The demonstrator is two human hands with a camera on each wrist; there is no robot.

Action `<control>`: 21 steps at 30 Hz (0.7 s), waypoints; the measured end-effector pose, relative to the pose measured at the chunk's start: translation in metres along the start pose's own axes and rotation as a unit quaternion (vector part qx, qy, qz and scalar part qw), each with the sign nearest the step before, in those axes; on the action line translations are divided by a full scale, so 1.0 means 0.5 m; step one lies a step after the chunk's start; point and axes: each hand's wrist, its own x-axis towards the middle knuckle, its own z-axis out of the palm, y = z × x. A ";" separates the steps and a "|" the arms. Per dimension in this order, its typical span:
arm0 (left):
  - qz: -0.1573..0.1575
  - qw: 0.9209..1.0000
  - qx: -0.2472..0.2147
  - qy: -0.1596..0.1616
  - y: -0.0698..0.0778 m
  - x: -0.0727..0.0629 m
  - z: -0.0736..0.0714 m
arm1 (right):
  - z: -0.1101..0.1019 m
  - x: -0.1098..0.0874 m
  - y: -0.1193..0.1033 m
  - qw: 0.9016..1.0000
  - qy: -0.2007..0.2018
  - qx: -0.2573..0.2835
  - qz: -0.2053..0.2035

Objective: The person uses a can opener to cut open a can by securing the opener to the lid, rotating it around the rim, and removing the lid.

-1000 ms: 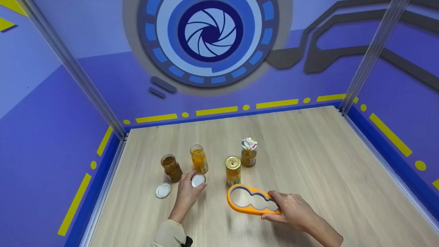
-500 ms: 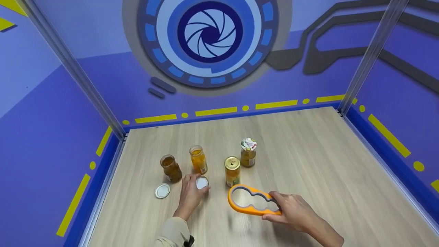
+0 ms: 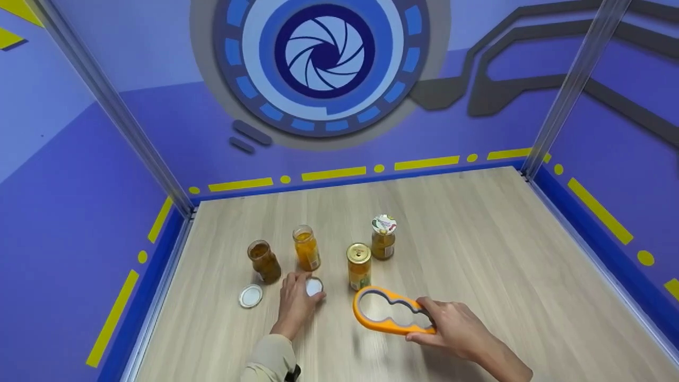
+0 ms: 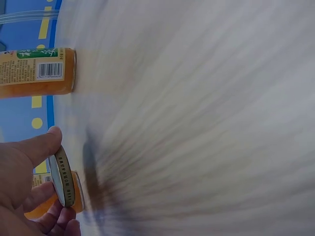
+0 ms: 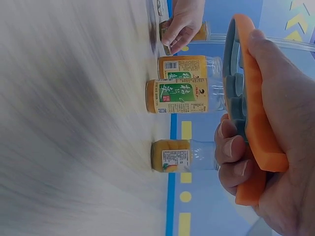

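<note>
My left hand (image 3: 297, 303) pinches a metal jar lid (image 3: 314, 287) by its edge, white inside facing up, in front of an uncapped jar of orange fruit (image 3: 307, 253). In the left wrist view the lid (image 4: 63, 179) stands on edge between thumb and fingers, its shadow on the tabletop. My right hand (image 3: 459, 329) grips one end of an orange jar opener (image 3: 377, 323) with a grey scalloped inside, held above the table. Just beyond the opener's loop stands a jar with a gold lid (image 3: 359, 268).
An uncapped jar with brown contents (image 3: 265, 262) stands at the left, a second lid (image 3: 250, 296) lying white side up before it. Behind the gold-lidded jar is a jar with a patterned lid (image 3: 383, 241). Printed blue-purple walls (image 3: 132, 159) enclose the wooden table (image 3: 477, 239).
My left hand has moved slightly right and toward me with the lid, away from the orange fruit jar. The right hand and opener stay nearly still.
</note>
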 end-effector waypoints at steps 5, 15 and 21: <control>0.010 1.000 0.004 0.003 -0.005 0.000 0.004 | 0.000 -0.002 0.003 1.000 0.002 0.000 -0.004; 0.020 0.999 0.028 0.002 -0.016 -0.001 0.014 | 0.002 -0.006 0.006 1.000 0.000 0.005 0.001; 0.030 0.999 0.035 -0.003 -0.026 -0.005 0.020 | 0.005 -0.005 0.007 1.000 -0.001 -0.005 0.011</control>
